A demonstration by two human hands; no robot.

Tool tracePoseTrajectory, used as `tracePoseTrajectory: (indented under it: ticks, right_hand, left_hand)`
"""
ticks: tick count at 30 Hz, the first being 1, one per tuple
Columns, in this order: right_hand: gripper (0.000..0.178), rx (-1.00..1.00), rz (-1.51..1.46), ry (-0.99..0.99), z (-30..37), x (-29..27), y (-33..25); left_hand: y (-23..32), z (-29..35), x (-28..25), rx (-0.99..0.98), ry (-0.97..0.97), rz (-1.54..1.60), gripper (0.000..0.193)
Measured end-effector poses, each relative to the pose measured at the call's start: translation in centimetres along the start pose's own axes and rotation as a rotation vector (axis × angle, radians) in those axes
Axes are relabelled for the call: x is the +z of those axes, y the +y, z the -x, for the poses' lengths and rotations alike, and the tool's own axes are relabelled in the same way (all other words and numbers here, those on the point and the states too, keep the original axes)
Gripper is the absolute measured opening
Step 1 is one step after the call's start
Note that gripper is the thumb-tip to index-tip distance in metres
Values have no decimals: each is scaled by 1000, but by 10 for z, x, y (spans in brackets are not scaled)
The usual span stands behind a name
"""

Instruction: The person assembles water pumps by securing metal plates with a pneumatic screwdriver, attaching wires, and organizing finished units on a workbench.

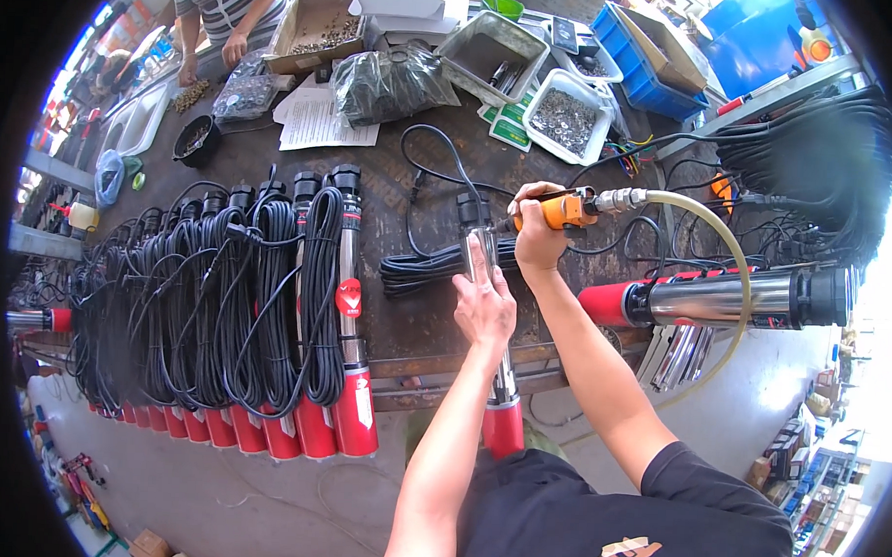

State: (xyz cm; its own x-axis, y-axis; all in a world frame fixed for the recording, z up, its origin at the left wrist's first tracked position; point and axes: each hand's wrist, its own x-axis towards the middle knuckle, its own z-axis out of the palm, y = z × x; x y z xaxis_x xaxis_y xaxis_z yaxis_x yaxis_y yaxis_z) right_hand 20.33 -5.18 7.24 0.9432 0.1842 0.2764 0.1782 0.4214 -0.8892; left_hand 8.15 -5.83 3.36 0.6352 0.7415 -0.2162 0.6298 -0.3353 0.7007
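A slim submersible pump (504, 430) with a steel body, black top and red lower end stands tilted against the table edge in front of me. My left hand (485, 309) is closed around its steel upper part, the index finger stretched along the metal. Gripped in my right hand (540, 241) is an orange air screwdriver (568, 212), its tip pointing left at the pump just below the black top; whether it touches is hidden. A pale air hose (728, 234) curves from its back end. From the pump's top, a black cable (422, 268) runs to a coil at the left.
Several red-and-steel pumps (358, 413) with coiled cables line the table's left. Another pump (720, 298) lies at the right, near piled cables (814, 144). Behind are a white tray of small metal parts (600, 137) and a grey bin (454, 58). A co-worker's hands (235, 47) handle small parts.
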Motion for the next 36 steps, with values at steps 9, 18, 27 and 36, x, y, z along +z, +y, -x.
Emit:
tracePoseTrajectory:
  ticks: [9, 18, 27, 36]
  right_hand:
    - [18, 12, 72, 17, 1, 3, -4]
    - [20, 29, 26, 85, -11, 2, -6]
    - [16, 24, -37, 81, -13, -4, 0]
    - [26, -48, -9, -228, 11, 10, -29]
  left_hand:
    - [3, 2, 4, 12, 49, -24, 71]
    - [2, 4, 14, 45, 147, -117, 70]
    - [9, 2, 6, 8, 66, -77, 68]
    - [12, 2, 10, -7, 73, -153, 68]
